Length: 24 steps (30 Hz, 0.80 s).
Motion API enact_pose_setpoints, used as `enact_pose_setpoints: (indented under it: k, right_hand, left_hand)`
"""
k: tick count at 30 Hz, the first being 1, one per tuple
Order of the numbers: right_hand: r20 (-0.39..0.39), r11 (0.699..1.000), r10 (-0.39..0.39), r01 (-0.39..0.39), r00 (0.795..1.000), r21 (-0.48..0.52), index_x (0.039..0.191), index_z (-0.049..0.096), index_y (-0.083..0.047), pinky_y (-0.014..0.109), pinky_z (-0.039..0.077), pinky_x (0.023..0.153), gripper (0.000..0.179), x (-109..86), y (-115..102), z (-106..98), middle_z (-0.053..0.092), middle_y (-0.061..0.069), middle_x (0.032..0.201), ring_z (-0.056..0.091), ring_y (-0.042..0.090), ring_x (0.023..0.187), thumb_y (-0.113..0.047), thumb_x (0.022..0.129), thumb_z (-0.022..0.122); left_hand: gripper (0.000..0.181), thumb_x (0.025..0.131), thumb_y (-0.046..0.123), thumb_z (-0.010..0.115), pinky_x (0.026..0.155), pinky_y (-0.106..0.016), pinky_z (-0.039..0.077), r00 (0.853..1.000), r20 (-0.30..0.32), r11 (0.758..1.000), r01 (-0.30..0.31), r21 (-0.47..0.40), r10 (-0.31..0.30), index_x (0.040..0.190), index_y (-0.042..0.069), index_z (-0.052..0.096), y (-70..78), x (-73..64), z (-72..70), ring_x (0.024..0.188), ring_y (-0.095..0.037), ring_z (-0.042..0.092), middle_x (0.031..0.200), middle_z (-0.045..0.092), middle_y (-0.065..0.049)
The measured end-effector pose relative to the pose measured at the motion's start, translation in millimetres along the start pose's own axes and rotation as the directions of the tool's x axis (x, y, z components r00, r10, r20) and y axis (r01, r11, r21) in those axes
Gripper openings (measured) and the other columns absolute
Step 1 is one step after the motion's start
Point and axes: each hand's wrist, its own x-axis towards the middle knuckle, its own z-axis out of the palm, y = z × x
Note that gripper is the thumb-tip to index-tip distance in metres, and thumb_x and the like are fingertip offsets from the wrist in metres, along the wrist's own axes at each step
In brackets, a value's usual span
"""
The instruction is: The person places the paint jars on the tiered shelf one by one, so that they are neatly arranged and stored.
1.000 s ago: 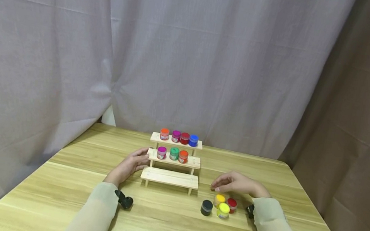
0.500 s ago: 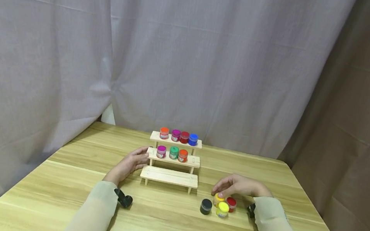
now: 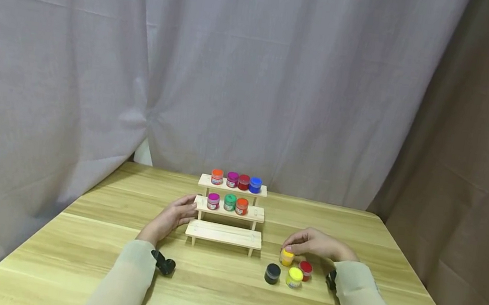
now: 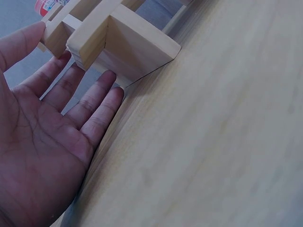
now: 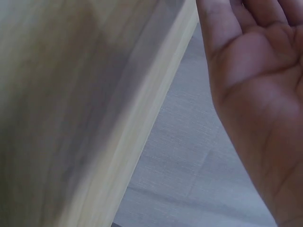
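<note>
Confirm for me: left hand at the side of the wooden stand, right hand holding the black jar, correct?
Not quite: the right hand holds the orange-yellow jar, as the head view shows; the black jar stands apart. The left hand is at the side of the wooden stand.

The wood-grained worktop [image 3: 216, 293] is carrying a three-tiered wooden stand [image 3: 224, 233] and, toward the front right, a black jar [image 3: 272, 274], a bright yellow jar [image 3: 295, 278] and a red jar [image 3: 305, 271]. Four jars [image 3: 232, 180] are standing on the top tier [image 3: 204, 180], three jars [image 3: 230, 202] on the middle tier [image 3: 258, 215].
</note>
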Motion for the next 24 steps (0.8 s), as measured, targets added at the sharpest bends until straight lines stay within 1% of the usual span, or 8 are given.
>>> enact_pose_setpoints:
  k: [2,5,9,12,15,18,21,24]
  right_hand:
    - [-0.034,1.000,0.004,-0.005,0.999,-0.025,0.116,0.074,-0.013,0.037,0.050,0.096,0.023,0.1,2.1,0.0,0.072,0.001,0.113,0.063,0.020,0.109,-0.025,0.100,0.063]
    - [-0.069,0.999,-0.001,-0.002,0.998,-0.043,0.116,0.074,-0.012,0.034,0.051,0.094,0.023,1.7,4.1,-0.4,0.073,0.001,0.111,0.063,0.020,0.107,-0.025,0.100,0.063]
    - [-0.076,0.999,-0.013,0.010,0.997,-0.041,0.116,0.074,-0.010,0.029,0.053,0.090,0.024,3.5,5.0,-0.3,0.073,0.002,0.111,0.064,0.021,0.106,-0.024,0.100,0.063]
    - [-0.062,1.000,-0.018,0.017,0.998,-0.018,0.118,0.073,-0.008,0.027,0.053,0.091,0.025,2.8,4.7,0.4,0.072,0.003,0.113,0.064,0.021,0.108,-0.023,0.099,0.065]
    - [-0.017,0.998,-0.020,0.021,1.000,0.058,0.123,0.069,-0.004,0.028,0.055,0.091,0.030,1.2,5.3,0.7,0.071,0.009,0.117,0.065,0.023,0.109,-0.017,0.097,0.068]
    - [0.034,0.990,-0.015,0.010,0.999,0.139,0.128,0.065,0.000,0.029,0.057,0.089,0.037,-0.6,6.1,0.9,0.069,0.015,0.119,0.066,0.024,0.107,-0.012,0.094,0.071]
    - [0.050,0.988,-0.014,0.007,0.999,0.154,0.129,0.064,0.001,0.029,0.057,0.089,0.037,-1.2,6.4,1.0,0.069,0.015,0.118,0.066,0.023,0.105,-0.010,0.094,0.070]
    - [0.041,0.991,-0.018,0.012,0.999,0.132,0.128,0.065,-0.001,0.028,0.056,0.091,0.036,-0.4,6.0,1.0,0.070,0.013,0.118,0.066,0.023,0.107,-0.012,0.094,0.070]
  left_hand:
    - [0.067,0.101,0.024,0.053,0.117,-0.048,0.035,1.000,0.003,1.000,-0.003,-0.002,0.003,0.158,0.003,0.025,-0.5,0.0,0.7,0.140,-0.043,0.038,0.162,0.024,-0.022]
    - [0.067,0.101,0.025,0.053,0.117,-0.048,0.034,1.000,0.002,1.000,-0.004,-0.010,0.004,0.158,0.003,0.025,-0.9,0.4,0.6,0.140,-0.043,0.037,0.162,0.025,-0.022]
    - [0.067,0.102,0.024,0.052,0.118,-0.049,0.033,1.000,0.011,1.000,-0.005,-0.014,0.006,0.159,0.002,0.024,-1.2,0.2,0.0,0.141,-0.043,0.036,0.162,0.023,-0.023]
    - [0.067,0.102,0.024,0.052,0.117,-0.048,0.034,1.000,0.013,1.000,-0.003,-0.014,0.003,0.159,0.002,0.023,-1.3,-0.1,0.2,0.141,-0.043,0.036,0.162,0.024,-0.023]
    - [0.066,0.102,0.024,0.052,0.117,-0.047,0.034,1.000,0.007,1.000,-0.003,-0.012,0.003,0.158,0.003,0.025,-1.4,0.6,0.3,0.141,-0.041,0.036,0.162,0.026,-0.022]
    - [0.067,0.102,0.025,0.053,0.117,-0.047,0.034,1.000,0.009,1.000,0.000,-0.008,0.000,0.159,0.004,0.025,-1.5,1.0,0.0,0.142,-0.041,0.036,0.162,0.025,-0.020]
    - [0.067,0.102,0.025,0.053,0.117,-0.047,0.034,1.000,0.011,1.000,0.002,-0.004,-0.002,0.159,0.004,0.024,-1.9,1.0,-0.5,0.142,-0.041,0.036,0.162,0.025,-0.020]
    - [0.069,0.101,0.027,0.054,0.118,-0.047,0.034,1.000,0.013,1.000,-0.002,-0.004,0.002,0.159,0.004,0.024,-2.0,0.7,-0.3,0.142,-0.041,0.035,0.162,0.024,-0.021]
